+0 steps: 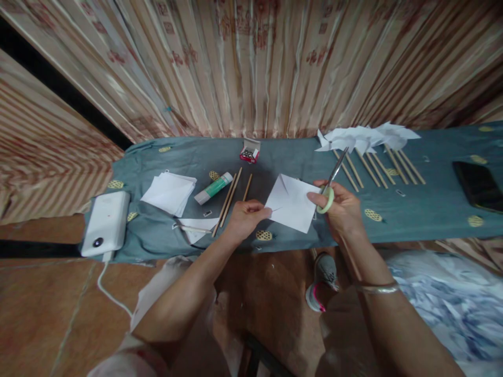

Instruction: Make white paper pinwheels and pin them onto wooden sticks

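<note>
My left hand (245,215) pinches the left corner of a white square paper sheet (291,204) held over the front edge of the blue-cloth table (412,209). My right hand (340,207) grips a pair of scissors (333,180) by its pale green handles, blades pointing up and away, at the sheet's right edge. The sheet shows fold creases or slits near its top corner.
A stack of white paper squares (170,192), a glue stick (214,188), loose wooden sticks (231,196) and a small red box of pins (250,153) lie left of centre. Finished paper pinwheels on sticks (367,144) lie at right. White power bank (106,222) far left, dark phone (477,184) far right.
</note>
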`<state>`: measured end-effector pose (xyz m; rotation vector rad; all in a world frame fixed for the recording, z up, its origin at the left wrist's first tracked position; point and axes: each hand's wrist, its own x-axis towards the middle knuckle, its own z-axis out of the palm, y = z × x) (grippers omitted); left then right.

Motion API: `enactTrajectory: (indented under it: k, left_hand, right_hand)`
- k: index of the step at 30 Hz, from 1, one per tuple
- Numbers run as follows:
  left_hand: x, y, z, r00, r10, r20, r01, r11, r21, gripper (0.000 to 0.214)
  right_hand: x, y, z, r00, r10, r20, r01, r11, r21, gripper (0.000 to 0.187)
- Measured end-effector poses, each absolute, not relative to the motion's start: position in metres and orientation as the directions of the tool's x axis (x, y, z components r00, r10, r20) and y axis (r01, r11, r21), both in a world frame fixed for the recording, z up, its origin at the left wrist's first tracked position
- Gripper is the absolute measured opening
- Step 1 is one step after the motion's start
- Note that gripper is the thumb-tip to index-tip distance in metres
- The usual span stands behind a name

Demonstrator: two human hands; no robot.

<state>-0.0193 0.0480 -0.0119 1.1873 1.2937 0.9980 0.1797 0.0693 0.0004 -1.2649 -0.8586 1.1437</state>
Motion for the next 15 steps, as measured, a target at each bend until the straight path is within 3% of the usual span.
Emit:
enactTrajectory:
  k: [8, 15]
  left_hand:
    - [-0.026, 0.050, -0.012, 0.003, 0.986, -0.164, 0.090, 0.163, 0.983, 0.015]
    - [-0.028, 0.051, -0.012, -0.045, 0.986, -0.162, -0.090, 0.158, 0.983, 0.015]
  right_hand:
    - [0.184, 0.073, -0.003, 0.288, 0.951, -0.115, -0.203, -0.057, -0.977, 0.035]
    - [0.186, 0.084, -0.010, 0.398, 0.904, -0.156, -0.371, 0.004, -0.928, 0.030]
